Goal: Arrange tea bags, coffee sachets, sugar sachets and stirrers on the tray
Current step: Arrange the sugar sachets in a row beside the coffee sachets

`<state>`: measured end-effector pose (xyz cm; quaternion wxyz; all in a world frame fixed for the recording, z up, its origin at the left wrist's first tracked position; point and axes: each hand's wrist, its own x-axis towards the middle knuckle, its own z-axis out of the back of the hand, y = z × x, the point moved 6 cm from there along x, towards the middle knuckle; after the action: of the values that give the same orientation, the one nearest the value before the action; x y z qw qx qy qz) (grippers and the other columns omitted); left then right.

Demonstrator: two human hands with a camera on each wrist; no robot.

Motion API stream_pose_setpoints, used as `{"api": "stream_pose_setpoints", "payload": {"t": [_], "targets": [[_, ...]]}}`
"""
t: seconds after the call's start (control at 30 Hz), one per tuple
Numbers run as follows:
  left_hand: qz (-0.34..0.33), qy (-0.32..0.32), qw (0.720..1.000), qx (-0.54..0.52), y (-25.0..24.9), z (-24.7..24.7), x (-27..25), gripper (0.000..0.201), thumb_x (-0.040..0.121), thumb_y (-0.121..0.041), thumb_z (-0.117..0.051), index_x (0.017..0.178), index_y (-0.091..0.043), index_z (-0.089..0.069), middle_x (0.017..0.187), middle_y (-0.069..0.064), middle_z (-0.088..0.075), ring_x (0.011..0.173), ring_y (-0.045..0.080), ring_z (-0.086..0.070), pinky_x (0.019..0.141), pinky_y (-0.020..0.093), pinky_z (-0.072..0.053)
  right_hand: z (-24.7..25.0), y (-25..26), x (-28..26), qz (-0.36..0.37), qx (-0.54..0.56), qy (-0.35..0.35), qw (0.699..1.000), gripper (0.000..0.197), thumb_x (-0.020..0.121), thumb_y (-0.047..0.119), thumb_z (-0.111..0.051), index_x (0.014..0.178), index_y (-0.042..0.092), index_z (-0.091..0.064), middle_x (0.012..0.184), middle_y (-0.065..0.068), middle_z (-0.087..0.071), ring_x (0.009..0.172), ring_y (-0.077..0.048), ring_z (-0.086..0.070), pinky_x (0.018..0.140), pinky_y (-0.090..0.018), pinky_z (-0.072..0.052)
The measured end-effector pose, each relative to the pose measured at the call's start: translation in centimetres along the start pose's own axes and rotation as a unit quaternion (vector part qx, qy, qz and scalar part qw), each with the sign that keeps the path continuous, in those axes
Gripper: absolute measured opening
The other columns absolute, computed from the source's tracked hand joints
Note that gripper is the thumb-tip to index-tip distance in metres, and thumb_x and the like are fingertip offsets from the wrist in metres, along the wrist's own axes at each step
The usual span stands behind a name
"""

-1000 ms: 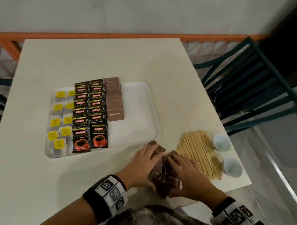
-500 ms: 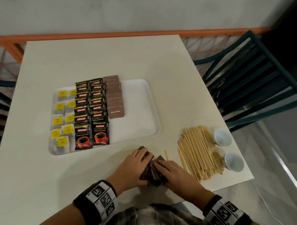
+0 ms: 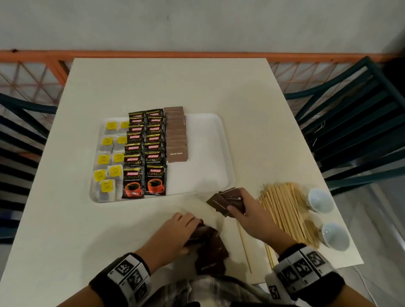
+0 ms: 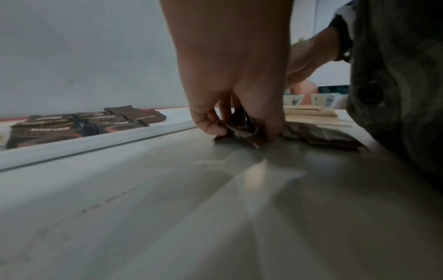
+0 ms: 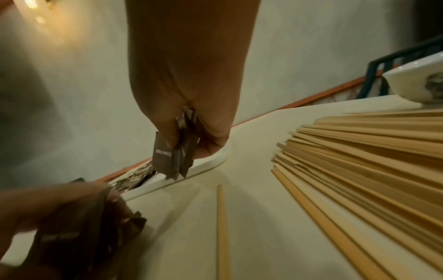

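While the cream square surface [image 3: 153,86] carries everything, the task looks a little more than half done, in my judgement. The white rectangular plastic tray [image 3: 211,139] holds three kinds of things in its left part: two columns of white tea bags with yellow tags [image 3: 108,158] at the far left, then two columns of black coffee sachets with a red cup picture [image 3: 146,151], then one overlapping column of brown paper sugar sachets [image 3: 176,136]. The right part of the tray is bare, so I think more sugar and all the stirrers must still go there. The heap of pale wooden stirrers [image 3: 285,210] lies on the surface right of the tray, and one stray wooden stirrer [image 3: 244,245] lies apart from it, nearer to the person. Two small white ceramic cups [image 3: 320,200] stand just beside the heap; they look empty. The left hand [image 3: 172,235] presses and partly grips a loose pile of brown sugar sachets [image 3: 212,253] at the near edge of the surface. The right hand [image 3: 247,210] pinches a small fan of brown sugar sachets [image 3: 225,199] between thumb and fingers, above the surface, close to the near right corner of the tray. I expect these will make a second sugar column.
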<state>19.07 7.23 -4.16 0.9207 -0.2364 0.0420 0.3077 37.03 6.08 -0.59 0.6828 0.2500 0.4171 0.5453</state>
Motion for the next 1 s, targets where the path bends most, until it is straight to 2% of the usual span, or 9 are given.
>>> {"api": "stream_pose_setpoints", "payload": {"t": [0.03, 0.1, 0.2, 0.4, 0.53, 0.67, 0.73, 0.87, 1.0], "targets": [[0.017, 0.004, 0.999, -0.035, 0.1, 0.2, 0.0, 0.063, 0.064, -0.030, -0.075, 0.118, -0.019, -0.046, 0.110, -0.003, -0.058, 0.091, 0.016, -0.057, 0.078, 0.025, -0.053, 0.1, -0.2, 0.2, -0.019, 0.043, 0.010, 0.999, 0.030, 0.090, 0.008, -0.055, 0.112, 0.025, -0.045, 0.104, 0.008, -0.063, 0.100, -0.013, -0.063, 0.089, -0.029, -0.054], [0.074, 0.005, 0.992, -0.106, 0.9, 0.6, 0.1, 0.044, 0.081, -0.017, -0.059, 0.123, -0.015, -0.047, 0.120, -0.001, -0.050, 0.107, 0.019, -0.049, 0.092, 0.022, -0.039, -0.2, 0.2, -0.1, -0.063, 0.139, 0.068, 0.986, 0.031, 0.090, 0.002, -0.053, 0.113, 0.021, -0.046, 0.106, 0.005, -0.063, 0.103, -0.016, -0.062, 0.086, -0.030, -0.055], [0.125, -0.004, 0.977, -0.170, 2.3, 0.6, 0.1, 0.036, 0.082, -0.012, -0.056, 0.117, -0.013, -0.053, 0.114, 0.004, -0.055, 0.106, 0.018, -0.051, 0.086, 0.020, -0.036, -1.1, 1.6, -1.4, -0.086, 0.168, 0.196, 0.962, 0.033, 0.089, 0.000, -0.051, 0.118, 0.015, -0.047, 0.110, -0.007, -0.062, 0.100, -0.016, -0.062, 0.078, -0.022, -0.055], [0.153, -0.026, 0.958, -0.243, 3.8, 1.6, -0.6, 0.027, 0.081, -0.013, -0.064, 0.107, -0.017, -0.056, 0.088, -0.008, -0.050, 0.083, 0.009, -0.049, 0.066, 0.007, -0.034, -6.2, 2.2, -3.4, 0.011, -0.184, 0.385, 0.904, 0.043, 0.088, 0.015, -0.055, 0.128, 0.013, -0.039, 0.127, -0.006, -0.040, 0.109, -0.019, -0.049, 0.095, -0.028, -0.046], [0.180, -0.013, 0.946, -0.270, 4.7, 2.2, -1.1, 0.027, 0.081, -0.014, -0.066, 0.102, -0.022, -0.050, 0.086, -0.011, -0.051, 0.077, 0.005, -0.051, 0.063, 0.010, -0.037, -8.3, 0.9, -3.6, 0.115, -0.378, 0.334, 0.856, 0.056, 0.083, 0.033, -0.060, 0.131, 0.020, -0.034, 0.136, -0.009, -0.028, 0.121, -0.029, -0.032, 0.105, -0.045, -0.036], [0.199, 0.069, 0.956, -0.205, 4.3, 1.2, -1.5, 0.058, 0.084, -0.022, -0.064, 0.134, -0.020, -0.035, 0.121, 0.004, -0.034, 0.107, 0.018, -0.046, 0.094, 0.024, -0.042, -9.0, 1.0, -3.6, 0.131, -0.406, 0.274, 0.862, 0.068, 0.079, 0.038, -0.065, 0.133, 0.019, -0.029, 0.139, -0.011, -0.026, 0.124, -0.031, -0.029, 0.103, -0.045, -0.034], [0.215, 0.084, 0.961, -0.151, 4.1, 0.7, -1.7, 0.069, 0.082, -0.026, -0.066, 0.138, -0.023, -0.028, 0.132, 0.005, -0.025, 0.117, 0.022, -0.039, 0.102, 0.032, -0.039, -9.0, 1.0, -3.4, 0.104, -0.384, 0.274, 0.875, 0.070, 0.079, 0.033, -0.066, 0.135, 0.017, -0.028, 0.138, -0.011, -0.030, 0.124, -0.028, -0.032, 0.103, -0.041, -0.036], [0.225, 0.057, 0.971, -0.056, 3.4, 0.7, -1.5, 0.058, 0.081, -0.026, -0.066, 0.129, -0.019, -0.035, 0.131, 0.005, -0.030, 0.114, 0.020, -0.039, 0.097, 0.031, -0.041, -9.2, 0.5, -3.1, 0.061, -0.367, 0.314, 0.873, 0.056, 0.084, 0.028, -0.063, 0.130, 0.009, -0.037, 0.133, -0.013, -0.040, 0.118, -0.028, -0.040, 0.101, -0.037, -0.038], [0.227, 0.058, 0.965, -0.119, 3.0, 0.2, -1.3, 0.042, 0.083, -0.018, -0.063, 0.120, -0.016, -0.043, 0.121, 0.004, -0.049, 0.108, 0.018, -0.048, 0.090, 0.026, -0.041, -9.7, 0.3, -3.2, 0.085, -0.369, 0.333, 0.864, 0.039, 0.088, 0.031, -0.056, 0.119, 0.008, -0.049, 0.124, -0.014, -0.046, 0.112, -0.028, -0.044, 0.096, -0.035, -0.039]]}}
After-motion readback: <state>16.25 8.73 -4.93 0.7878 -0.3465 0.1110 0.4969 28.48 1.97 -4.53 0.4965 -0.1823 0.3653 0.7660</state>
